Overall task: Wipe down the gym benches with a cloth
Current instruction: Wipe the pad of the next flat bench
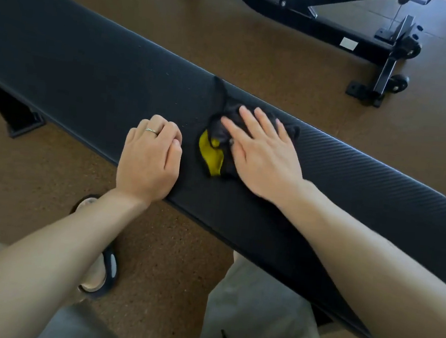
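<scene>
A long black padded gym bench [94, 65] runs from the upper left to the lower right. On its middle lies a crumpled black cloth with a yellow patch [212, 153]. My right hand [262, 154] lies flat on the cloth with fingers straight and spread, pressing it onto the pad. My left hand [151, 158] rests on the bench's near edge just left of the cloth, fingers curled under, holding nothing. A ring shows on one of its fingers.
The floor is brown cork-like matting [284, 62]. A second black bench frame with wheels [390, 54] stands at the upper right. My foot in a dark sandal [102, 263] is on the floor below the bench, and my knee in light trousers [255, 311] is beside it.
</scene>
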`<state>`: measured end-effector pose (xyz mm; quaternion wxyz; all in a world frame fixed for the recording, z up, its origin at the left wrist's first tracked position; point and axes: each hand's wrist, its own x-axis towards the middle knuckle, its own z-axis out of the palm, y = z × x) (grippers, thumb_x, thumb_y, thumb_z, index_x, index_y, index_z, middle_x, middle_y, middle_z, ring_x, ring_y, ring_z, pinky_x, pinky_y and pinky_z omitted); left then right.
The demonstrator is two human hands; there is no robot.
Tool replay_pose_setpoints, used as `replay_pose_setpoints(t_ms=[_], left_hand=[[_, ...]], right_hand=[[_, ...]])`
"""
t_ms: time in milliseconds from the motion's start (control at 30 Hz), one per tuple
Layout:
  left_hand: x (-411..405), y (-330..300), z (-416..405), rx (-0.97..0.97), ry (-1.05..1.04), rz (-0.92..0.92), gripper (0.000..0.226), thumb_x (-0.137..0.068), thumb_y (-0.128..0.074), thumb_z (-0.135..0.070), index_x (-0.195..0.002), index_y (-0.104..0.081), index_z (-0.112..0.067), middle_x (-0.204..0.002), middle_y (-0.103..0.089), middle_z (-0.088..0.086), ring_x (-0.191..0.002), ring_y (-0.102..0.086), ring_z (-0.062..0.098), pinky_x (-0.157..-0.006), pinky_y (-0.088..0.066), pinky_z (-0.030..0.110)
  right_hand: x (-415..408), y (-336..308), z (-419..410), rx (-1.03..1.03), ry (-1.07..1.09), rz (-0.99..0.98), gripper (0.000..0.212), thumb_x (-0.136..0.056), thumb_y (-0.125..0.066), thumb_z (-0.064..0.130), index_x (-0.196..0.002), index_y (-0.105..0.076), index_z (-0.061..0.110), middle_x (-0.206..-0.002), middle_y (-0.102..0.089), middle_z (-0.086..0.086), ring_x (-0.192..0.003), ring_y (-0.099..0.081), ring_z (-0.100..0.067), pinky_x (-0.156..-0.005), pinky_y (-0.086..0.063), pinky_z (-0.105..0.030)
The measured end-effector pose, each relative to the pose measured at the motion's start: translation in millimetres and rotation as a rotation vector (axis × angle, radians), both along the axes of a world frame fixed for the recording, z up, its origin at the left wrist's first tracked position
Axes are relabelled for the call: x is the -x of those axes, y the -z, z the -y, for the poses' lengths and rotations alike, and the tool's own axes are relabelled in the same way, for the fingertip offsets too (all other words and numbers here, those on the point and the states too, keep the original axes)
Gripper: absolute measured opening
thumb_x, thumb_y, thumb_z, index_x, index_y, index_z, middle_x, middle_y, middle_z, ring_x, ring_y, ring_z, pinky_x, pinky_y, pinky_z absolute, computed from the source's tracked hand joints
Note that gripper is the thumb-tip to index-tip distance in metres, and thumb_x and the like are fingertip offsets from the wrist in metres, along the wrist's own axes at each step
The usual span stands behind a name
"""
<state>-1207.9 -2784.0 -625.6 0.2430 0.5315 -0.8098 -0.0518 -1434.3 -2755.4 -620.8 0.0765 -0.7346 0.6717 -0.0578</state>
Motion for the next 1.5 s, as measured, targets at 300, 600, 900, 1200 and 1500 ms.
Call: replay_pose_setpoints(t_ms=[300,600,900,1200,1500], left_hand=[[2,2,-2,0.009,-0.010,-0.054,0.021,-0.098,-0.038,-0.019,-0.084,-0.054,-0.015,-0.093,-0.055,0.002,-0.080,-0.050,0.020,-0.074,-0.040,0.040],[4,3,1,-0.030,-0.074,-0.137,0.023,-0.102,-0.041,-0.026,-0.083,-0.049,-0.015,-0.083,-0.050,0.002,-0.074,-0.047,0.020,-0.071,-0.044,0.045],[3,-1,2,-0.055,-0.065,-0.091,0.027,-0.099,-0.044,-0.028,-0.075,-0.046,-0.015,-0.072,-0.047,-0.002,-0.067,-0.046,0.022,-0.068,-0.042,0.046],[4,3,0,-0.072,-0.074,-0.080,0.031,-0.101,-0.043,-0.031,-0.074,-0.049,-0.017,-0.072,-0.050,-0.003,-0.069,-0.048,0.019,-0.072,-0.044,0.045],[7,4,-1,-0.028,-0.103,-0.094,0.029,-0.099,-0.045,-0.027,-0.073,-0.049,-0.014,-0.071,-0.049,-0.001,-0.068,-0.048,0.023,-0.072,-0.042,0.046]], right_hand=[[-52,-7,-33,0.009,-0.019,-0.005,0.055,-0.106,-0.028,0.042,-0.160,-0.028,0.032,-0.170,-0.020,-0.007,-0.158,-0.012,-0.031,-0.126,-0.012,-0.055],[-46,-3,33,-0.018,-0.166,0.009,0.051,-0.108,-0.024,0.044,-0.158,-0.031,0.040,-0.169,-0.026,0.001,-0.158,-0.015,-0.027,-0.127,-0.012,-0.053],[-28,-7,107,-0.011,0.093,0.002,0.052,-0.108,-0.025,0.043,-0.158,-0.032,0.035,-0.153,-0.044,-0.009,-0.133,-0.046,-0.036,-0.106,-0.036,-0.049],[65,-3,20,0.055,0.283,-0.038,0.042,-0.108,-0.032,0.041,-0.143,-0.048,0.023,-0.119,-0.057,-0.016,-0.107,-0.054,-0.039,-0.089,-0.042,-0.047],[-3,-4,74,0.021,0.404,-0.152,0.045,-0.106,-0.028,0.040,-0.129,-0.054,0.011,-0.127,-0.057,-0.020,-0.115,-0.052,-0.040,-0.094,-0.037,-0.050]])
